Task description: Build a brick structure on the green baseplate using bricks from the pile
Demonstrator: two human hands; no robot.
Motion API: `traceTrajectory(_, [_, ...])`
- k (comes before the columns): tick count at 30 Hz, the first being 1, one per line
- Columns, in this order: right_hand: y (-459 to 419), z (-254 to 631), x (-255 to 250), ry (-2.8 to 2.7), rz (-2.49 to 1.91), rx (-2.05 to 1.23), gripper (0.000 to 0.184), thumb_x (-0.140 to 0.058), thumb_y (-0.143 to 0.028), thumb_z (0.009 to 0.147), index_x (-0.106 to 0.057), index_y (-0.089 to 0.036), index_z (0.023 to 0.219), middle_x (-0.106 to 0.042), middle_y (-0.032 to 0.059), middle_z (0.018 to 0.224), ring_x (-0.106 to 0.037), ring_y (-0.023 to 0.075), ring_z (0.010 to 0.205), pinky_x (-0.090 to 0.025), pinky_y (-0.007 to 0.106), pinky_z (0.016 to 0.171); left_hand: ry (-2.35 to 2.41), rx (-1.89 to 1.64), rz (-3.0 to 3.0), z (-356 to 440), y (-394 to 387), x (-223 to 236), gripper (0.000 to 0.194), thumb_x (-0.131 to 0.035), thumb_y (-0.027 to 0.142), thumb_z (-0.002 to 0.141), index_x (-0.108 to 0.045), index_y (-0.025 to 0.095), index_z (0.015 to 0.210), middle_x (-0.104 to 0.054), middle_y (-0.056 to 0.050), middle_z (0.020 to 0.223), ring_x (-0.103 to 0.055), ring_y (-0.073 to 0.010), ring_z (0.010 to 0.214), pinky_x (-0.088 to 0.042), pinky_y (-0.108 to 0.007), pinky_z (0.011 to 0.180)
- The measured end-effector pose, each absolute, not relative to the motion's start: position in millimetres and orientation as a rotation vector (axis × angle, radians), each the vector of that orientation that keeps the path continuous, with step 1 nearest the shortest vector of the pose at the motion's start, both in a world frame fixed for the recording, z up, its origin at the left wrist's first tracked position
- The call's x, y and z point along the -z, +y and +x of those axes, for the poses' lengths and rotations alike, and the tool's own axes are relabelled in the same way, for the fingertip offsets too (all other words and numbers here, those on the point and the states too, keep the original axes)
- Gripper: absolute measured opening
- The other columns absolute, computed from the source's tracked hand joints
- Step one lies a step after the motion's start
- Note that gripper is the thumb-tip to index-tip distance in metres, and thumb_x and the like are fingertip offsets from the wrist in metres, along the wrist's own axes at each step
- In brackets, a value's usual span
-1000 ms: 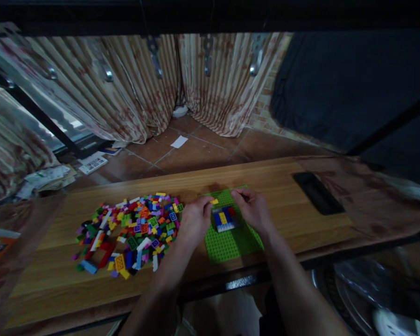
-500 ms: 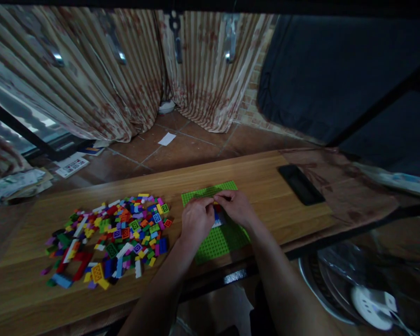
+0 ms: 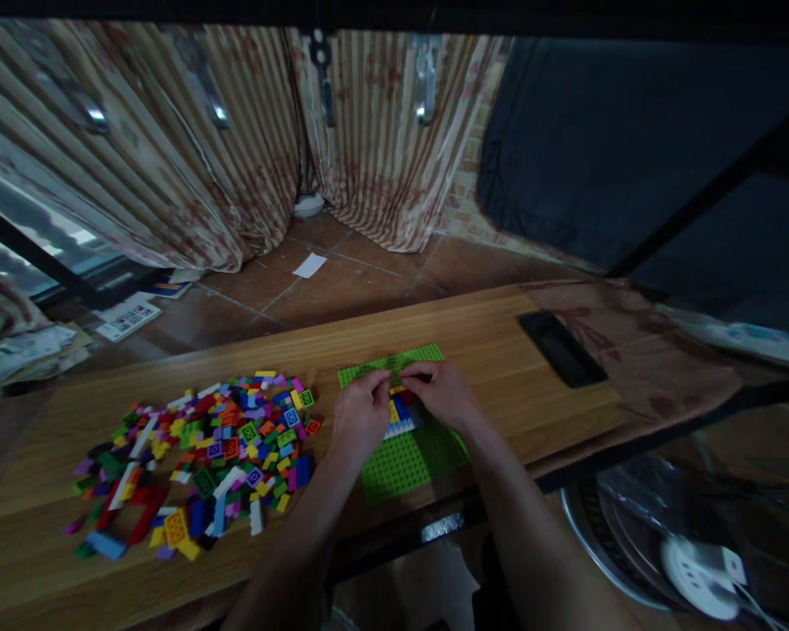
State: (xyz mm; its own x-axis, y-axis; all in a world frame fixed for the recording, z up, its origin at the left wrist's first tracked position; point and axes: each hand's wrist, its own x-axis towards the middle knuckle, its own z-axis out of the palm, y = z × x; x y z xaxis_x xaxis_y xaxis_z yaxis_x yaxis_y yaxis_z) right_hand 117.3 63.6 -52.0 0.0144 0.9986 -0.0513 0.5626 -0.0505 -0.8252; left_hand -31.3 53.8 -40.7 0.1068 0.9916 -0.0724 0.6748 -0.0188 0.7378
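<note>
A green studded baseplate (image 3: 404,469) lies on the wooden table. Near its middle stands a small build of toy bricks (image 3: 402,419) in white, blue, yellow and red. My left hand (image 3: 361,412) is over the plate's left side, thumb and fingers pinched together beside the build; anything between them is hidden. From the right, my right hand (image 3: 442,394) has its fingertips closed at a small yellow brick (image 3: 397,389) at the back of the build. The fingers partly cover the build's far side.
A wide heap of loose bricks (image 3: 237,447) in many colours spreads over the table's left part. At the right lies a black phone-like object (image 3: 562,349) beside a brown cloth (image 3: 657,350). A white power strip (image 3: 700,574) is below the table's front edge.
My left fingers have drawn slightly away from my right fingertips, so more of the yellow and blue bricks shows. The view has shifted a little.
</note>
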Motion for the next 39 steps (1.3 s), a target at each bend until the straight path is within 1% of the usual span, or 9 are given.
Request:
traceTrajectory(4, [63,117,50,-1.591,-1.702,-0.893,0.016,-0.062,-0.012,0.077,-0.076,-0.020,0.082,-0.076,0.0027,0.085,-0.068,0.0185,0.082,-0.051,0.030,0.078,1.642,-0.661,1.724,-32,54,42,0.029,-0.052,0.020,0.086,-0.068,0.019,0.111,-0.072,-0.004,0.111,-0.066,-0.0189,0.103,-0.049,-0.033,0.096])
traceTrajectory(8, [63,116,49,-1.571,-1.728,-0.889,0.015,-0.064,-0.013,0.076,-0.076,-0.018,0.083,-0.076,0.0036,0.086,-0.069,0.0183,0.082,-0.051,0.030,0.078,1.632,-0.677,1.725,-32,53,42,0.026,-0.054,0.021,0.085,-0.070,0.020,0.106,-0.073,-0.004,0.110,-0.067,-0.0188,0.102,-0.049,-0.034,0.097])
traceTrajectory(16, [63,116,52,-1.552,-1.718,-0.872,0.014,-0.064,-0.015,0.075,-0.076,-0.020,0.080,-0.076,0.0021,0.081,-0.068,0.0177,0.077,-0.052,0.030,0.074,1.653,-0.751,1.659,-30,54,47,0.021,-0.058,0.021,0.082,-0.071,0.020,0.099,-0.075,-0.003,0.100,-0.069,-0.0173,0.094,-0.053,-0.031,0.089])
traceTrajectory(20, [64,116,53,-1.564,-1.712,-0.861,0.014,-0.064,-0.015,0.074,-0.076,-0.022,0.077,-0.075,0.0012,0.079,-0.068,0.0175,0.075,-0.052,0.030,0.073,1.655,-0.768,1.635,-29,54,47,0.020,-0.059,0.020,0.081,-0.071,0.022,0.096,-0.075,-0.002,0.099,-0.070,-0.0162,0.092,-0.053,-0.031,0.089])
traceTrajectory(24, [65,117,54,-1.582,-1.704,-0.883,0.013,-0.064,-0.016,0.074,-0.076,-0.022,0.075,-0.075,0.0016,0.078,-0.068,0.0172,0.074,-0.052,0.030,0.072,1.668,-0.754,1.625,-28,55,48,0.021,-0.060,0.019,0.081,-0.071,0.021,0.098,-0.075,-0.002,0.098,-0.069,-0.0159,0.092,-0.052,-0.031,0.091])
traceTrajectory(29, [66,120,59,-1.609,-1.672,-0.886,0.012,-0.064,-0.018,0.075,-0.075,-0.021,0.076,-0.075,0.0022,0.079,-0.068,0.0177,0.075,-0.052,0.032,0.076,1.641,-0.747,1.646,-29,53,50,0.021,-0.058,0.020,0.083,-0.070,0.020,0.099,-0.075,-0.003,0.099,-0.069,-0.0164,0.095,-0.052,-0.031,0.091])
traceTrajectory(34, [65,121,62,-1.591,-1.658,-0.935,0.014,-0.062,-0.022,0.076,-0.075,-0.019,0.080,-0.075,0.0035,0.080,-0.068,0.0183,0.076,-0.052,0.032,0.076,1.605,-0.782,1.706,-36,45,42,0.027,-0.054,0.021,0.086,-0.067,0.019,0.110,-0.074,-0.005,0.105,-0.068,-0.0167,0.098,-0.051,-0.031,0.091])
traceTrajectory(37, [65,122,62,-1.603,-1.700,-0.890,0.015,-0.062,-0.027,0.077,-0.075,-0.020,0.082,-0.076,0.0039,0.084,-0.068,0.0201,0.079,-0.050,0.033,0.077,1.619,-0.831,1.730,-47,45,36,0.026,-0.053,0.022,0.087,-0.068,0.020,0.109,-0.073,-0.004,0.106,-0.068,-0.0169,0.098,-0.051,-0.031,0.093])
traceTrajectory(39, [65,123,61,-1.606,-1.736,-0.852,0.018,-0.061,-0.030,0.079,-0.075,-0.020,0.083,-0.076,0.0043,0.084,-0.068,0.0210,0.079,-0.050,0.033,0.074,1.627,-0.859,1.725,-61,47,33,0.025,-0.053,0.022,0.087,-0.069,0.019,0.106,-0.074,-0.005,0.105,-0.068,-0.0165,0.097,-0.051,-0.030,0.092])
